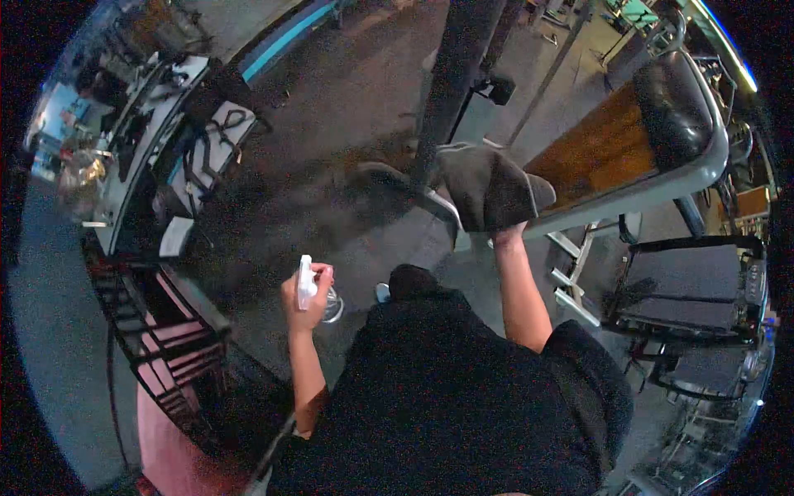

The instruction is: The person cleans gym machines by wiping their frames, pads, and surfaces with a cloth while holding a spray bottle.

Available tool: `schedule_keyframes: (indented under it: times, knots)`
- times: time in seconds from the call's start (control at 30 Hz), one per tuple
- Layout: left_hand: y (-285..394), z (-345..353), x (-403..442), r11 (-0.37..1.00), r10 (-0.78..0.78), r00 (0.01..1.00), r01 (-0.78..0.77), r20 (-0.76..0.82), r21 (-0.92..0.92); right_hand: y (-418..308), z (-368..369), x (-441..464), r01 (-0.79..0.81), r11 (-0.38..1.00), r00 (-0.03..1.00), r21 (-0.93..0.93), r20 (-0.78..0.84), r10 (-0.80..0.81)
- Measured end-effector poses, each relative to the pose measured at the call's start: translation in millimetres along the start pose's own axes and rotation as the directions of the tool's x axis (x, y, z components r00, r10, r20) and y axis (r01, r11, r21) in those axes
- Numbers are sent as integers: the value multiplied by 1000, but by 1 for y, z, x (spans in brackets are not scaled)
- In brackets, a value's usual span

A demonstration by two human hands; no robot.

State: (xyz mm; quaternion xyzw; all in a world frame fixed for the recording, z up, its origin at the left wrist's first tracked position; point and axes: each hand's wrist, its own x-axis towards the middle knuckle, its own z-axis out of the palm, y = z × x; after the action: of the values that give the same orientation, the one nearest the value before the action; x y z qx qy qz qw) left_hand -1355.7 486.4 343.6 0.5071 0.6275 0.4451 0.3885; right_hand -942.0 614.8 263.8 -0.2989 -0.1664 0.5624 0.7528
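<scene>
My left hand (pixel 294 299) is wrapped round a spray bottle (pixel 306 281) with a white trigger head and a clear body, held low to the left of my body. A dark grey-brown cloth (pixel 488 188) drapes over my right hand (pixel 509 235) and hides its fingers; only the wrist and heel of the hand show. The cloth lies by the near end of a padded gym bench (pixel 595 149), which has a brown panel, a black pad and a grey metal frame. I cannot tell how firmly the cloth touches the frame.
A dark upright post (pixel 463 74) rises just beyond the cloth. Treadmill-like machines (pixel 682 285) stand at right. Along the left are a rack with black handles (pixel 215 145) and a black barred frame (pixel 178 331) beside a pink surface. Dark flooring (pixel 331 149) stretches ahead.
</scene>
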Motion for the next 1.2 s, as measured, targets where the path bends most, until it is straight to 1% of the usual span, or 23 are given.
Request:
schedule_keyframes:
  times: [0.07, 0.1, 0.2, 0.3, 0.37, 0.43, 0.47, 0.53, 0.57, 0.63, 0.67, 0.73, 0.8, 0.83, 0.87, 0.9, 0.93, 0.97, 1.0, 1.03, 1.07, 1.13, 1.2]
  knots:
    - [9, -27, 32, 982, 97, 995, -92, -21, 166, 15, 56, 4, -79, 996, 961, 47, 268, 63]
    - [-2, -36, 47, 992, 80, 996, -77, -31, 97, 25, 72, 6, -149, 981, 953, 127, 283, 108]
    - [-22, -46, 83, 999, -25, 998, 22, -53, -48, 76, 59, 44, -95, 969, 979, 226, 200, 49]
    - [-48, -61, 137, 999, -34, 999, 34, -2, -23, 116, 81, 83, -56, 988, 991, 147, 125, 37]
    - [-58, -58, 170, 979, -130, 991, 123, -37, -161, 133, 102, 108, -54, 991, 994, 123, 101, 42]
    - [-39, -67, 212, 992, -89, 996, 88, 6, 90, 150, 124, 133, -179, 945, 982, 274, -8, 189]
    - [-36, -71, 237, 983, -59, 998, 59, -2, 173, 163, 139, 151, -141, 952, 989, 272, -12, 150]
    - [-45, -89, 283, 990, -60, 998, 55, 34, 131, 194, 167, 180, -130, 968, 953, 216, 296, 62]
    - [-50, -97, 311, 993, -74, 996, 70, 47, 95, 206, 181, 200, -106, 970, 952, 221, 303, 36]
    - [-42, -101, 343, 998, -60, 998, 60, 29, 22, 213, 199, 220, -350, 850, 936, 394, 181, 302]
    - [-41, -105, 366, 995, -79, 997, 80, 15, -61, 221, 215, 230, -325, 861, 945, 392, 167, 281]
    - [-57, -118, 410, 996, -43, 999, 42, -18, -73, 221, 269, 236, -360, 893, 915, 270, -84, 395]
    - [-69, -125, 451, 998, -60, 998, 60, -6, -12, 230, 275, 255, -288, 938, 944, 193, -108, 312]
    - [-70, -127, 472, 999, -50, 998, 50, 30, 3, 240, 255, 270, -291, 886, 955, 362, 172, 244]
    - [-103, -125, 497, 978, -126, 992, 126, 11, -167, 249, 246, 284, -331, 799, 899, 501, 425, 106]
    - [-114, -127, 517, 977, -156, 987, 160, 41, -137, 255, 249, 294, -157, 914, 976, 374, 200, 85]
    - [-112, -125, 540, 976, -189, 979, 196, 73, -100, 260, 246, 307, -127, 919, 980, 373, 188, 59]
    - [-109, -120, 562, 977, -178, 979, 188, 103, -96, 264, 242, 315, 293, 937, 951, -188, 156, -266]
    - [-87, -113, 579, 988, -147, 978, 152, 147, -24, 269, 238, 319, 550, 502, 811, -667, 284, -511]
    - [-75, -111, 600, 993, -114, 974, 107, 194, 46, 248, 263, 314, 295, 952, 946, 78, 114, -303]
    - [-96, -107, 632, 986, -125, 949, 151, 289, -69, 253, 259, 319, 324, 942, 939, 83, 89, -331]
    - [-89, -96, 679, 988, 7, 923, 52, 384, -144, 249, 251, 328, 351, 900, 932, 261, -4, -362]
    - [-66, -89, 730, 991, 79, 875, -19, 478, -130, 257, 257, 336, 513, 840, 851, 179, 23, -525]
